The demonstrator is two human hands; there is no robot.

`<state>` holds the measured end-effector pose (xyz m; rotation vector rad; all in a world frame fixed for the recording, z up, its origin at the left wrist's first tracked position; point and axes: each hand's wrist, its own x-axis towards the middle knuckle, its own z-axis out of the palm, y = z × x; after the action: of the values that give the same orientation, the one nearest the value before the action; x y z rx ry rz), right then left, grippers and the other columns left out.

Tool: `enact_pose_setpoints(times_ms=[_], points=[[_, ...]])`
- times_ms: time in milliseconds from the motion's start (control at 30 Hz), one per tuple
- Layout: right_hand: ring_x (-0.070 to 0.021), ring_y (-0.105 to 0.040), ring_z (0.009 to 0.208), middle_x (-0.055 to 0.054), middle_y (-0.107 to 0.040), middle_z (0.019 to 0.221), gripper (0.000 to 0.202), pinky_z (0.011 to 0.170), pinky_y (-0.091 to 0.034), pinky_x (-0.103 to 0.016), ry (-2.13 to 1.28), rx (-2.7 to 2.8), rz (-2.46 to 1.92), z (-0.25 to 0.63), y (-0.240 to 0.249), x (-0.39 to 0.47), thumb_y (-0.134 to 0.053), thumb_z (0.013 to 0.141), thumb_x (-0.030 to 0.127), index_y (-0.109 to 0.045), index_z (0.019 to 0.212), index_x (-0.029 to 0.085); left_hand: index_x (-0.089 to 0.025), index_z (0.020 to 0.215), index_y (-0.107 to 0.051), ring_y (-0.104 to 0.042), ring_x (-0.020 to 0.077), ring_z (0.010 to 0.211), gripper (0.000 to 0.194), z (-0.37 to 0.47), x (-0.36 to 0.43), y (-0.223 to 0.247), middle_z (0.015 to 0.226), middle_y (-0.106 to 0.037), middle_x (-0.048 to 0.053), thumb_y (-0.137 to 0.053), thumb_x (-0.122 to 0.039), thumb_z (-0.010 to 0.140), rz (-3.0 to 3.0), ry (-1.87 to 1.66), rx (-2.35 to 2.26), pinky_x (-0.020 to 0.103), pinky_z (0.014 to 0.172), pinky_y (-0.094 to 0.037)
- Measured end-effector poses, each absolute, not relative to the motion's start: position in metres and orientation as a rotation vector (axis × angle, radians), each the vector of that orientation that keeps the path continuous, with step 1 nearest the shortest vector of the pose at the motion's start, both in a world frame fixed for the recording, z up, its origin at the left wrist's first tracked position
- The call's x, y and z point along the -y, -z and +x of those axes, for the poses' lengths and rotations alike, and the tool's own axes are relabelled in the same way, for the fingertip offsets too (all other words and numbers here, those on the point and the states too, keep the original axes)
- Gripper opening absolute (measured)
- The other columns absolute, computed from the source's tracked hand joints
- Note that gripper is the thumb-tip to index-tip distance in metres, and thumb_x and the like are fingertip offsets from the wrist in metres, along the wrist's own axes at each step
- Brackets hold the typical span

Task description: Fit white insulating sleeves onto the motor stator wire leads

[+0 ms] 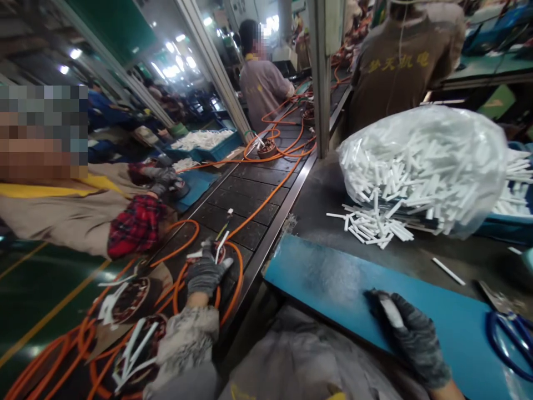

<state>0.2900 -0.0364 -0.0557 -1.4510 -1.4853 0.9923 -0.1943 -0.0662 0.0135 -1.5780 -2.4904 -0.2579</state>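
Partly curled, the gloved left hand (206, 272) reaches over a small wound stator (220, 254), its fingers spread at the near side; whether they pinch the core, a lead or a sleeve cannot be told. The stator sits on the slatted conveyor (250, 191), inboard of the steel rail (287, 205) on its right edge, with loops of orange cable (240, 272) around it. From the left palm it lies just ahead and slightly right, at the fingertips. A white sleeve (222, 247) on it leans up and to the right, its long axis pointing away from the wrist.

By far the nearer is the left hand. Across the rail, the gloved right hand (420, 333) is at the near edge of the blue mat (325, 278), towards its right end, fingers closed round a pale piece (391, 311) too blurred to name.

Blue-handled scissors (506, 318) lie by the mat's right end. Beyond its far edge are a single white tube (448, 271), a loose heap of tubes (378, 229) and a clear bag (425, 161) full of them.

Nearer the person, left of the left forearm, are two larger stators with white sleeves, one (131, 300) beyond the other (141, 355). Past the conveyor's left edge, a co-worker's gloved hands (166, 182) are beside another blue mat (195, 189).
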Motion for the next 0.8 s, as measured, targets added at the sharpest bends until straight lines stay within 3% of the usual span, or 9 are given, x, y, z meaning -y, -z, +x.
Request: enact_pose_setpoints(times_ms=[133,233,300,433,600,800], points=[[-0.0330,-0.078,0.085,-0.003,-0.080,0.095,0.029,0.085,-0.067,-0.044,-0.897,1.612,-1.420,0.290,0.057,0.035,-0.061,0.085,0.056,-0.082,0.092,0.037,-0.008,0.140,-0.051,-0.071,0.0439,0.088,0.064,-0.200,0.039,-0.005,0.097,-0.075,0.022,-0.049,-0.049,0.091,-1.340,0.168,2.488,0.063,0.075,-0.053],[-0.0358,-0.077,0.082,0.000,-0.080,0.092,0.025,0.079,-0.069,-0.045,-0.784,1.655,-1.382,0.291,0.062,0.034,-0.057,0.086,0.058,-0.080,0.090,0.048,-0.003,0.134,-0.056,-0.068,0.0496,0.098,0.065,-0.193,0.016,-0.018,0.107,-0.073,0.030,-0.052,-0.048,0.087,-1.200,-0.044,2.493,0.071,0.079,-0.047],[-0.0348,-0.078,0.081,-0.001,-0.080,0.092,0.030,0.077,-0.069,-0.045,-0.696,1.720,-1.359,0.292,0.068,0.033,-0.054,0.089,0.058,-0.081,0.094,0.045,-0.004,0.132,-0.059,-0.067,0.0490,0.102,0.068,-0.177,-0.001,-0.032,0.107,-0.073,0.029,-0.058,-0.050,0.083,-1.112,-0.112,2.506,0.073,0.087,-0.044],[-0.0259,-0.079,0.083,-0.006,-0.081,0.096,0.046,0.080,-0.068,-0.034,-0.469,1.934,-1.255,0.294,0.077,0.034,-0.044,0.102,0.051,-0.082,0.101,0.024,-0.011,0.145,-0.054,-0.065,0.0373,0.112,0.065,-0.122,-0.039,-0.048,0.111,-0.074,0.020,-0.053,-0.049,0.092,-1.518,0.145,2.353,0.062,0.112,-0.035],[-0.0197,-0.078,0.081,-0.006,-0.081,0.094,0.042,0.076,-0.065,-0.028,-0.284,2.002,-1.218,0.283,0.077,0.037,-0.045,0.105,0.048,-0.078,0.103,0.022,-0.021,0.146,-0.055,-0.062,0.0304,0.123,0.064,-0.065,-0.095,-0.024,0.131,-0.069,0.012,-0.067,-0.044,0.088,-2.016,0.299,2.198,0.046,0.121,-0.032],[-0.0161,-0.075,0.079,-0.001,-0.079,0.091,0.031,0.075,-0.059,-0.026,-0.034,2.017,-1.179,0.270,0.082,0.042,-0.048,0.106,0.039,-0.075,0.107,0.024,-0.018,0.146,-0.054,-0.058,0.0306,0.129,0.060,-0.038,-0.137,0.017,0.139,-0.064,0.013,-0.065,-0.038,0.090,-2.192,0.455,2.071,0.045,0.121,-0.033]])
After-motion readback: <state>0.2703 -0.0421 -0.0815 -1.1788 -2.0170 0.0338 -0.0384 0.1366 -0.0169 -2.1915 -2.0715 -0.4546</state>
